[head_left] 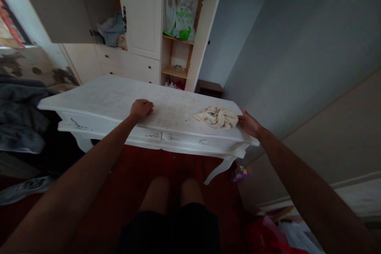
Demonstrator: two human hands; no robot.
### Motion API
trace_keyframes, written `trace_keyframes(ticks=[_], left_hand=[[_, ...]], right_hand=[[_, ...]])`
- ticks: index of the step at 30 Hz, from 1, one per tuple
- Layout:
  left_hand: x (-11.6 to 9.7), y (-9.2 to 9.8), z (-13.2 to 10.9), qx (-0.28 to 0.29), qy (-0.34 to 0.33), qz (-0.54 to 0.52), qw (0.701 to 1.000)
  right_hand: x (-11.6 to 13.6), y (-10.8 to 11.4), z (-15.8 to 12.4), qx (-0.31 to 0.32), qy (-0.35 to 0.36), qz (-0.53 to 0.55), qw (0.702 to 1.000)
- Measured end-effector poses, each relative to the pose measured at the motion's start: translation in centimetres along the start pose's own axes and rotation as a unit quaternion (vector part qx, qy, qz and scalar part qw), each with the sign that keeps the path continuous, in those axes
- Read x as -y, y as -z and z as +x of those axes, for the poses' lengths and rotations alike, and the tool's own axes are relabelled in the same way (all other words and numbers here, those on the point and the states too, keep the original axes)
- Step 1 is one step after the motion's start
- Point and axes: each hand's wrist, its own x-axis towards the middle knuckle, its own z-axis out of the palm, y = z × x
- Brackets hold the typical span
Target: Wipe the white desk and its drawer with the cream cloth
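Note:
A white table (175, 107) with carved drawer fronts and curved legs stands in front of me. My left hand (142, 108) rests on its top left of centre, fingers curled in a loose fist with nothing visible in them. Near the right end of the top lies a bunched, twisted cream cloth (222, 118) with small dark markings. At the cloth's right end is my right hand (250, 124), its fingertips touching the cloth. Thumb and fingers there are apart, though part of the fingers is hidden. Dark smudges show on the tabletop between my left hand and the cloth.
Behind the table stands a white wardrobe (143, 16) with open doors; a plastic bag (183, 20) sits on a shelf. Grey fabric (20, 115) is heaped at left. A small brown cabinet (210, 87) stands by the grey wall (297, 39). A pink box (239, 173) and red bag (263, 236) lie at right.

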Motion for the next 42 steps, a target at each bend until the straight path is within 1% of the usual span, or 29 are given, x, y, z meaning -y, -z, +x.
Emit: trace_keyframes(ticks=[2,4,5,7,8,10,11,13,16,18,21,23,25,27,28,30,32,35,38,42], left_hand=[[-0.3,-0.1,0.5,-0.02,-0.034,0.066,0.997],[-0.4,-0.1,0.7,-0.043,-0.065,0.122,0.989],[-0.5,-0.2,0.8,-0.05,-0.072,0.137,0.987],[-0.4,-0.3,0.8,-0.057,-0.069,0.137,0.986],[-0.4,-0.3,0.7,-0.059,-0.064,0.127,0.988],[-0.3,-0.3,0.7,-0.057,-0.053,0.098,0.992],[-0.2,-0.3,0.7,-0.054,-0.049,0.086,0.994],[-0.3,-0.3,0.6,-0.051,-0.039,0.079,0.995],[-0.6,-0.3,0.4,-0.058,-0.029,0.106,0.992],[-0.7,-0.4,0.4,-0.06,-0.025,0.116,0.991],[-0.7,-0.5,0.4,-0.055,-0.017,0.099,0.993],[-0.5,-0.5,0.5,-0.054,-0.016,0.089,0.994],[-0.4,-0.6,0.6,-0.056,-0.016,0.091,0.994],[-0.2,-0.7,0.7,-0.06,-0.015,0.097,0.993],[-0.1,-0.7,0.8,-0.06,-0.015,0.102,0.993],[0.1,-0.8,1.0,-0.062,-0.019,0.111,0.992],[0.2,-0.9,1.1,-0.066,-0.023,0.109,0.992],[0.1,-0.9,1.0,-0.068,-0.025,0.096,0.993],[-0.3,-0.8,0.7,-0.068,-0.016,0.1,0.993],[-0.4,-0.8,0.6,-0.069,-0.016,0.107,0.992]], right_hand=[[1.6,-0.8,0.3,0.052,-0.014,-0.049,0.997],[2.9,-2.2,0.6,0.08,0.001,-0.102,0.992],[3.4,-3.1,0.9,0.073,0.022,-0.131,0.988],[4.1,-4.9,1.4,0.031,0.081,-0.206,0.975],[4.3,-5.8,1.6,0.025,0.113,-0.242,0.963],[4.7,-7.4,2.0,0.043,0.158,-0.303,0.939],[4.9,-8.0,2.0,0.05,0.165,-0.334,0.927],[5.3,-8.9,1.9,0.043,0.152,-0.402,0.902],[6.1,-9.7,0.9,0.024,0.14,-0.483,0.864],[6.2,-10.4,-0.6,0.03,0.17,-0.484,0.858],[5.4,-12.2,-4.3,0.027,0.252,-0.426,0.869],[4.0,-13.8,-7.4,0.004,0.329,-0.386,0.862],[2.1,-15.6,-10.5,-0.018,0.396,-0.363,0.844],[-0.1,-17.4,-12.9,-0.005,0.44,-0.367,0.819],[-1.2,-18.2,-13.6,0.005,0.455,-0.377,0.807],[-3.2,-19.7,-14.1,0.017,0.486,-0.392,0.781],[-5.0,-20.9,-13.4,0.021,0.504,-0.405,0.763],[-6.3,-22.6,-11.6,0.03,0.508,-0.415,0.755],[-6.0,-24.7,-10.6,0.045,0.506,-0.418,0.753],[-4.4,-27.4,-10.8,0.06,0.485,-0.442,0.752]])
